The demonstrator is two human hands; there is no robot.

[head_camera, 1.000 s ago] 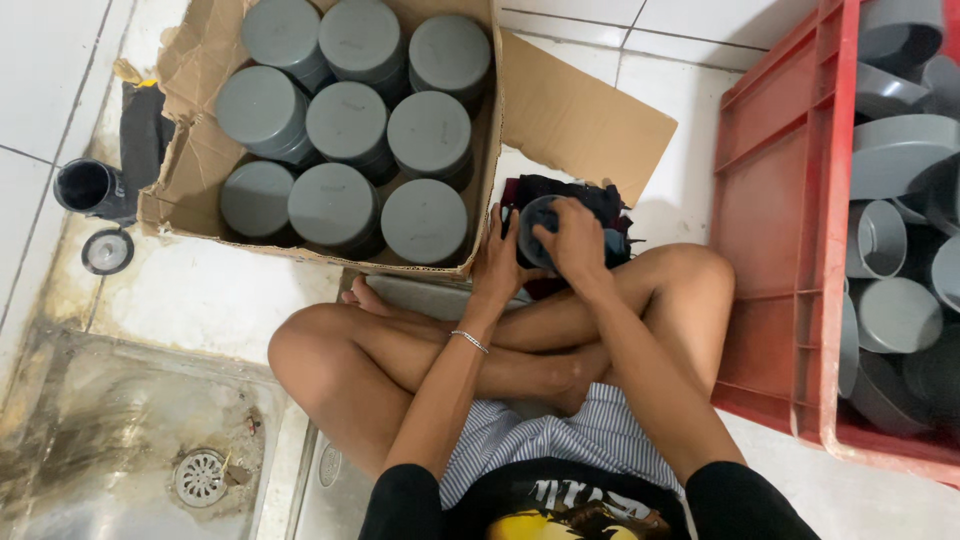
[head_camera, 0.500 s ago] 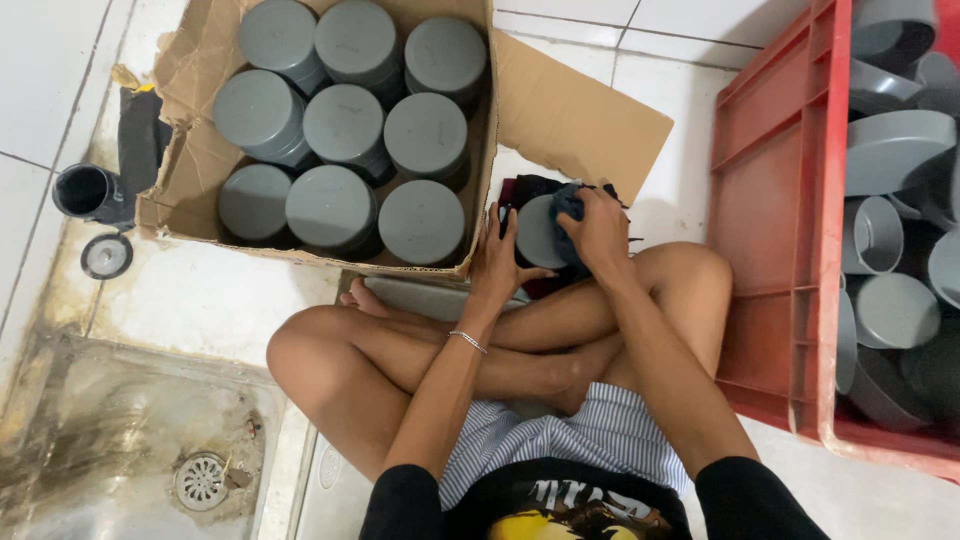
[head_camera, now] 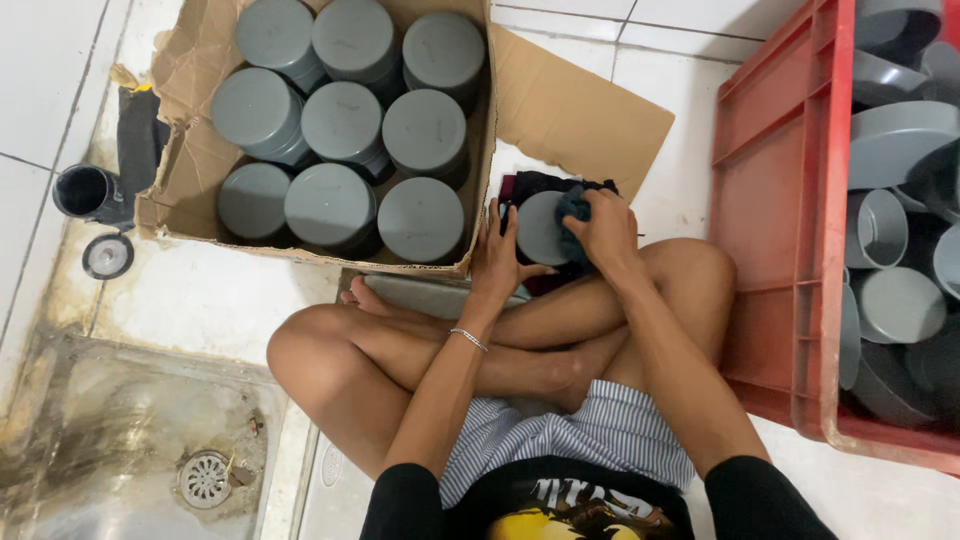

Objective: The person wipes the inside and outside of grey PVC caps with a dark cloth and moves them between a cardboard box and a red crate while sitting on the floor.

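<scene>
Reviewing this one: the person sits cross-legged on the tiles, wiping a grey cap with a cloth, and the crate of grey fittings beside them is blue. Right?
Not quite: the crate is red, not blue, as the head view shows. The rest holds: the left hand steadies the grey cap while the right hand presses a dark cloth on it.

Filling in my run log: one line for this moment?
left hand holds grey cap | right hand presses cloth on it | cardboard box beside

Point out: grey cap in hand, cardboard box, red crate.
grey cap (head_camera: 540, 228), head view, on its flat face.
cardboard box (head_camera: 585, 112), head view, on its open flap.
red crate (head_camera: 765, 230), head view, on its side wall.
</scene>
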